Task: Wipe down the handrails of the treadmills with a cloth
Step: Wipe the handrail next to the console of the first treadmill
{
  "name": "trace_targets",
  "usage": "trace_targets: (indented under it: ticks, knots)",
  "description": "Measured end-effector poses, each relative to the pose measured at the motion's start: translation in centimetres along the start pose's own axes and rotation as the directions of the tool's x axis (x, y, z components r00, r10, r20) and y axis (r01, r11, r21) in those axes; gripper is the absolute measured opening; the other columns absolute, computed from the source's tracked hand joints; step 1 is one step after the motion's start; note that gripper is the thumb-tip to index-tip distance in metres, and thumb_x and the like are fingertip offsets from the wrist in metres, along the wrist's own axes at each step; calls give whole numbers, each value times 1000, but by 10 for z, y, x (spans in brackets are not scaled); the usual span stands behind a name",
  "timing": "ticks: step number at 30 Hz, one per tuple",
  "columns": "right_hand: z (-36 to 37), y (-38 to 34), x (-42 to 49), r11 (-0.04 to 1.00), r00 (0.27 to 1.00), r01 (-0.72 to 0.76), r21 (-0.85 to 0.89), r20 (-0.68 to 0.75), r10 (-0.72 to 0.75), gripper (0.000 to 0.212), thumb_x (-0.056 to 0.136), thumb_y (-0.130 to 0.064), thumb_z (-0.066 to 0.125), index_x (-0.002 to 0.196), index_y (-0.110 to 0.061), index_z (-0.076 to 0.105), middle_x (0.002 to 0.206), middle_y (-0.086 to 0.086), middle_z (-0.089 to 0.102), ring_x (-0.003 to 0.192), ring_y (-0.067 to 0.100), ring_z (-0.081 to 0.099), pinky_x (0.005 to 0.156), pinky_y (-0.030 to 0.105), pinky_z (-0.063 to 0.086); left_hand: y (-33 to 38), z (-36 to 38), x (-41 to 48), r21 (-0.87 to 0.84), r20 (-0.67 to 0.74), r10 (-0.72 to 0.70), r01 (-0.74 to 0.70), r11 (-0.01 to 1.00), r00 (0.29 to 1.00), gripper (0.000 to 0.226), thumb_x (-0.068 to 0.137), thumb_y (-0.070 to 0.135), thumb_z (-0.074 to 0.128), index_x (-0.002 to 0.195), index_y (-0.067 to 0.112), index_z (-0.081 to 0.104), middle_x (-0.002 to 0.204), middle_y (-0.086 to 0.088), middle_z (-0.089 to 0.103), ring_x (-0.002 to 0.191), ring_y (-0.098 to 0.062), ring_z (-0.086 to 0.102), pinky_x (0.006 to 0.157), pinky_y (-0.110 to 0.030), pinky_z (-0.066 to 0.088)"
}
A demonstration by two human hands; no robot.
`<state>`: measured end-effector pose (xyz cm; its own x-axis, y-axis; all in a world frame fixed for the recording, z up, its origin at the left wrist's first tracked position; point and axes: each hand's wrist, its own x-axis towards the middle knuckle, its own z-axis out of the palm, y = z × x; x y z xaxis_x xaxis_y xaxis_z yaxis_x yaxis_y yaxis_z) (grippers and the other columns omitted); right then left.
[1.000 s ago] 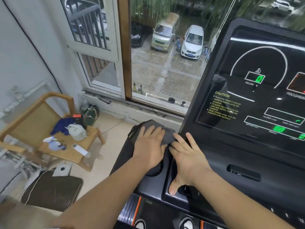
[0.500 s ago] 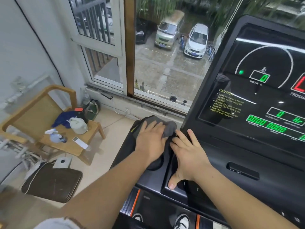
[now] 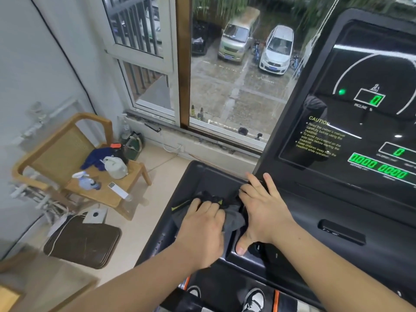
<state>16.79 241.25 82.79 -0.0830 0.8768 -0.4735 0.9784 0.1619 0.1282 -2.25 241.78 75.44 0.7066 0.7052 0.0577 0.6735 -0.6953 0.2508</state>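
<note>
Cloth (image 3: pixel 234 218): bunched on left tray (image 3: pixel 209 176), beside console (image 3: pixel 337 199), under L hand (image 3: pixel 202 224).
L hand: grip curled round cloth, pressing down, prob. to scrub.
R hand (image 3: pixel 263 212): grip wide, holds nothing, flat on console; prob. bracing.

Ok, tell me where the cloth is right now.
In the head view, the cloth lies bunched on the black console tray, low and centre. The left hand grips it, the right hand is beside it, and the display is up to the right.
</note>
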Motion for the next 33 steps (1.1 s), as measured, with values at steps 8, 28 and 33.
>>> trace_targets:
  ticks: [8, 28, 33]
  knots:
    - [-5, -5, -2, 1000, 999, -14, 2, 36, 14, 148, 40, -92, 73, 156, -8, 33, 160, -4, 25, 154, 21, -26, 119, 55, -26, -6, -31, 28, -336, 275, -204, 293, 895, 939, 23, 81, 38, 41, 66, 24, 31, 62, 7, 40, 72, -16, 46, 89, -35, 31]
    - [-4, -7, -4, 999, 999, -30, -14, 18, 30, 150, 40, -91, 72, 159, -11, 30, 160, -6, 26, 154, 20, -25, 119, 55, -25, -45, -120, 57, 11, -233, -308, 320, 947, 922, 26, 91, 43, 53, 90, 18, 47, 87, -11, 67, 77, -34, 59, 72, -39, 34]
    - [-3, -6, 0, 999, 999, -35, -3, 33, 35, 149, 39, -91, 74, 157, -9, 32, 158, -6, 27, 154, 20, -26, 119, 55, -26, 2, -20, -2, 117, 96, 39, -50, 992, 995, 24, 89, 37, 48, 100, 19, 61, 92, -4, 63, 88, -29, 61, 86, -41, 36]
